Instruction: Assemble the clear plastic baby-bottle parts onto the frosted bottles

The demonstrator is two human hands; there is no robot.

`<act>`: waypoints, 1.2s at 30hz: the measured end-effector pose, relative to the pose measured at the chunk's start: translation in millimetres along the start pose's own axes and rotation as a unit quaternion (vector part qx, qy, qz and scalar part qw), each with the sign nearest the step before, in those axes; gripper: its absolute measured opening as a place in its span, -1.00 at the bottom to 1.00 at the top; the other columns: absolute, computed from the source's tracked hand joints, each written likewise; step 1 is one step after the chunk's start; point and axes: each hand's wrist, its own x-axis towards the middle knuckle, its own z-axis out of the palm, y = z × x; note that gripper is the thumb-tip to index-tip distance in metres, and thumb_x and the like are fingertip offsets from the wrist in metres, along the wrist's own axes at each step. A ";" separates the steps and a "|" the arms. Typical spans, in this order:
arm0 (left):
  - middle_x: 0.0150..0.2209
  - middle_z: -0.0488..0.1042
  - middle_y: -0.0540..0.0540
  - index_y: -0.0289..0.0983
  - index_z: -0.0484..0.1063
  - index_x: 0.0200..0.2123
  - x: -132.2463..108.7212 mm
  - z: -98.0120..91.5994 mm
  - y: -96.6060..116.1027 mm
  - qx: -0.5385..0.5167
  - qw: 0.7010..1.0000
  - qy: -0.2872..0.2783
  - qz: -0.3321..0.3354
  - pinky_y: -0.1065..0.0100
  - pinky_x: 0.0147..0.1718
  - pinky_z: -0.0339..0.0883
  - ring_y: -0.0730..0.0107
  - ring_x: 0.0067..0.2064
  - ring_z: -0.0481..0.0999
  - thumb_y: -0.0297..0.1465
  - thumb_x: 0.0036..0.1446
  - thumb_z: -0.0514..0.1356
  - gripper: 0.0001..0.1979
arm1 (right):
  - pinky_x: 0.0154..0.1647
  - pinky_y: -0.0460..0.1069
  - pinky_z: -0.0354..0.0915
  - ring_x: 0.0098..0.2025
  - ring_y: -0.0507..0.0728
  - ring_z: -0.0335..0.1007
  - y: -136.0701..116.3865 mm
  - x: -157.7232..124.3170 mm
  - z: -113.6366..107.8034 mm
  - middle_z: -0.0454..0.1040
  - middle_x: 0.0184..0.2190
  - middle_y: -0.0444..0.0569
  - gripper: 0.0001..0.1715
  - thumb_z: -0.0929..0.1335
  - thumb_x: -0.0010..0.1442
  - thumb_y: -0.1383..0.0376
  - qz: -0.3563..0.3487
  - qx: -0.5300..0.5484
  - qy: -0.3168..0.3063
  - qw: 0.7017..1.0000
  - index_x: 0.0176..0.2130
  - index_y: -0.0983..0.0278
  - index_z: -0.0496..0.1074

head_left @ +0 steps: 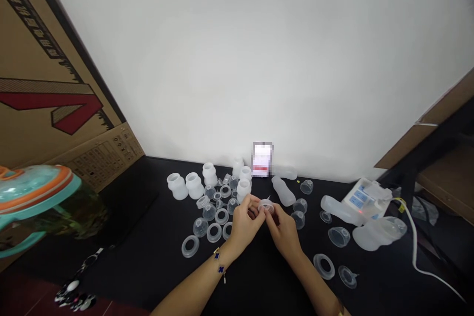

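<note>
Both my hands meet over the middle of a black table. My left hand and my right hand pinch a small clear plastic round part between their fingertips, fingers closed on it. Just left of my hands lie several clear plastic rings and small domed caps. Behind them stand several white translucent bottles. A thin bracelet with blue charms sits on my left wrist.
More clear caps and rings lie to the right, with bottles on their sides and a white device with a white cable. A cardboard box leans at left. A teal-and-orange lidded container stands near left.
</note>
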 end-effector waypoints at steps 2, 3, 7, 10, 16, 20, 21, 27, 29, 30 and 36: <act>-0.48 0.49 0.04 -0.23 0.38 -0.31 -0.4 0.1 0.1 -0.005 1.000 0.002 -0.003 0.43 -0.45 0.29 0.43 -0.46 0.47 -0.37 0.11 0.23 -0.91 | -0.36 -0.05 0.31 -0.39 0.14 0.51 0.0 0.1 0.0 0.58 -0.35 -0.03 -0.61 0.21 0.40 0.05 0.001 -0.003 -0.002 1.000 -0.09 0.24 0.46; -0.49 0.49 0.05 -0.23 0.38 -0.31 -0.6 0.2 0.0 -0.007 1.000 0.002 -0.005 0.43 -0.45 0.29 0.44 -0.47 0.46 -0.37 0.11 0.23 -0.91 | -0.36 -0.05 0.30 -0.39 0.14 0.50 0.0 0.1 0.0 0.58 -0.35 -0.04 -0.62 0.22 0.40 0.06 0.001 -0.005 -0.001 1.000 -0.09 0.23 0.47; -0.50 0.48 0.05 -0.23 0.38 -0.31 -0.8 0.7 -2.7 -0.014 1.000 0.000 -0.007 0.43 -0.46 0.28 0.44 -0.47 0.44 -0.39 0.11 0.23 -0.92 | -0.38 -0.06 0.30 -0.40 0.13 0.50 1.0 0.3 -0.3 0.58 -0.35 -0.04 -0.63 0.22 0.40 0.07 -0.003 -0.004 0.000 1.000 -0.10 0.23 0.46; -0.49 0.47 0.05 -0.23 0.39 -0.30 -0.6 1.4 -5.8 -0.018 1.000 -0.002 -0.003 0.43 -0.46 0.28 0.45 -0.47 0.44 -0.40 0.12 0.23 -0.92 | -0.37 -0.06 0.31 -0.38 0.13 0.51 2.1 0.4 -0.5 0.57 -0.35 -0.04 -0.64 0.22 0.40 0.07 -0.004 0.001 -0.004 1.000 -0.11 0.23 0.46; -0.48 0.47 0.05 -0.23 0.39 -0.30 -1.2 0.7 -6.0 -0.016 1.000 -0.002 -0.005 0.44 -0.45 0.28 0.45 -0.46 0.44 -0.39 0.13 0.23 -0.93 | -0.39 -0.07 0.29 -0.39 0.12 0.49 0.8 0.2 -0.1 0.58 -0.36 -0.05 -0.64 0.22 0.40 0.07 -0.006 0.001 -0.003 1.000 -0.12 0.23 0.46; -0.48 0.47 0.05 -0.24 0.38 -0.31 -1.1 -0.4 -4.9 -0.013 1.000 -0.002 -0.013 0.43 -0.44 0.27 0.44 -0.45 0.44 -0.38 0.13 0.23 -0.92 | -0.38 -0.07 0.29 -0.40 0.12 0.48 -0.2 0.2 0.3 0.57 -0.36 -0.05 -0.62 0.22 0.40 0.05 -0.001 0.006 -0.009 1.000 -0.11 0.24 0.46; -0.48 0.47 0.05 -0.24 0.38 -0.31 -0.9 -0.4 -4.8 -0.012 1.000 -0.002 -0.014 0.43 -0.44 0.26 0.44 -0.45 0.44 -0.38 0.13 0.22 -0.92 | -0.38 -0.07 0.28 -0.41 0.12 0.47 -0.1 0.1 0.5 0.57 -0.37 -0.06 -0.61 0.22 0.40 0.05 0.000 0.004 -0.008 1.000 -0.11 0.25 0.46; -0.49 0.46 0.06 -0.25 0.38 -0.32 -0.5 -0.2 -4.1 -0.016 1.000 0.000 -0.021 0.44 -0.45 0.24 0.45 -0.46 0.43 -0.38 0.11 0.22 -0.91 | -0.38 -0.07 0.27 -0.40 0.11 0.47 -0.8 -0.6 0.9 0.57 -0.36 -0.06 -0.62 0.22 0.40 0.06 0.002 0.009 -0.011 1.000 -0.10 0.25 0.46; -0.48 0.46 0.05 -0.25 0.38 -0.32 -0.7 -0.3 -3.4 -0.017 1.000 0.001 -0.021 0.44 -0.44 0.24 0.44 -0.45 0.44 -0.38 0.11 0.23 -0.92 | -0.38 -0.07 0.28 -0.41 0.11 0.47 -1.7 -0.5 0.7 0.56 -0.36 -0.06 -0.63 0.22 0.40 0.06 0.006 0.008 -0.010 1.000 -0.10 0.25 0.45; -0.48 0.47 0.05 -0.25 0.38 -0.32 -0.9 -0.4 -3.1 -0.018 1.000 0.001 -0.021 0.44 -0.44 0.24 0.44 -0.45 0.44 -0.39 0.11 0.23 -0.92 | -0.38 -0.07 0.28 -0.41 0.12 0.47 -2.1 -0.3 0.6 0.56 -0.37 -0.06 -0.63 0.22 0.40 0.06 0.007 0.007 -0.010 1.000 -0.11 0.24 0.45; -0.45 0.48 0.03 -0.25 0.38 -0.31 -2.4 -1.1 -3.9 -0.034 0.999 -0.010 -0.014 0.43 -0.42 0.26 0.43 -0.42 0.46 -0.32 0.19 0.21 -0.88 | -0.36 -0.06 0.27 -0.40 0.12 0.47 -0.7 0.2 1.0 0.55 -0.37 -0.05 -0.62 0.21 0.40 0.05 0.001 0.008 -0.011 1.000 -0.14 0.24 0.44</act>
